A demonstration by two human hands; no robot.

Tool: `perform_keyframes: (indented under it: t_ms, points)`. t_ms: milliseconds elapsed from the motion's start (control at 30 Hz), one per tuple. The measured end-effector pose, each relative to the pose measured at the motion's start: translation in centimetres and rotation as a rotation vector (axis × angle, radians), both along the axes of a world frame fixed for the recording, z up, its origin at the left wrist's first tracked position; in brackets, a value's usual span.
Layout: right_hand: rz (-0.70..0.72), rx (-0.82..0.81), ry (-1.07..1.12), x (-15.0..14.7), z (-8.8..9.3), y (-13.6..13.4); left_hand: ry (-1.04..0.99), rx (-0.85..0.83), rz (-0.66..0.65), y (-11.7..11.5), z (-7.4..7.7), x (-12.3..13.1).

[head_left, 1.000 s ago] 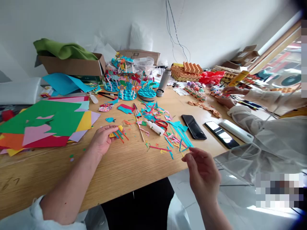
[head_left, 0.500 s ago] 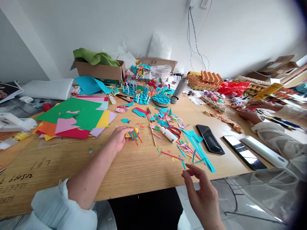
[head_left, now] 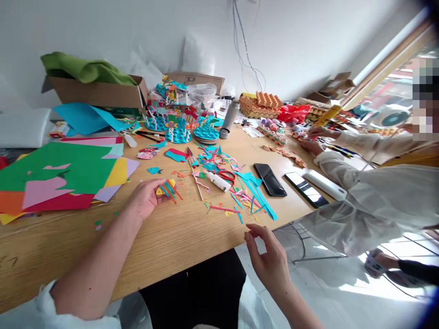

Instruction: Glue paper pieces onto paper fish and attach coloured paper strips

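My left hand [head_left: 148,197] rests on the wooden table with its fingers closed on a yellow paper fish [head_left: 165,189] that has blue, green and orange strips across it. A small blue paper fish [head_left: 154,170] lies just beyond. Off the table's front edge, my right hand [head_left: 269,250] is raised with thumb and forefinger tips nearly together; whether anything small is between them cannot be made out. Between and beyond the hands are a white glue bottle [head_left: 218,181], red scissors [head_left: 227,176] and scattered paper strips [head_left: 224,209].
Coloured paper sheets [head_left: 85,169] lie at the left. Two phones [head_left: 270,179] and a white case [head_left: 325,184] are on the right. Blue paper decorations [head_left: 178,132] and a grey flask [head_left: 230,116] stand behind. Another person's hands [head_left: 313,146] work at the far right.
The view has turned to the right, so the table's things appear further left. My left hand keeps hold of the yellow fish; my right hand keeps much the same pose.
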State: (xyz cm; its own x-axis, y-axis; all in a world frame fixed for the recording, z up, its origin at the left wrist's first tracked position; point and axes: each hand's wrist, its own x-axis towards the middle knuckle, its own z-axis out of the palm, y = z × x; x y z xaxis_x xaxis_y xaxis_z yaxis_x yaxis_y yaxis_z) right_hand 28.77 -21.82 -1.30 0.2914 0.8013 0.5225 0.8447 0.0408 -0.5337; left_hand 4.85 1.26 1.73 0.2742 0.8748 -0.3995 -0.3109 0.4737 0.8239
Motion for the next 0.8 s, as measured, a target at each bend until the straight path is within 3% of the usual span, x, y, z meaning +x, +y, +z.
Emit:
perform_keyframes:
  t_ms: [233, 400, 633, 733, 800]
  points:
    - [-0.031, 0.006, -0.145, 1.9, -0.2, 0.3, 0.036, -0.021, -0.035, 0.0, 0.0, 0.1]
    - [-0.105, -0.028, -0.246, 5.3, 0.7, 2.0, 0.048, -0.049, -0.022, 0.0, 0.1, 0.1]
    - [-0.134, -0.411, -0.299, 9.4, 2.6, 9.3, 0.081, -0.051, -0.042, -0.1, 0.2, 0.2]
    - [-0.095, -0.659, -0.506, 9.7, 3.4, 12.7, 0.074, -0.048, -0.035, 0.1, 0.0, 0.1]
    - [-0.081, -0.730, -0.578, 9.6, 3.7, 14.0, 0.067, -0.042, -0.034, 0.3, -0.1, -0.1]
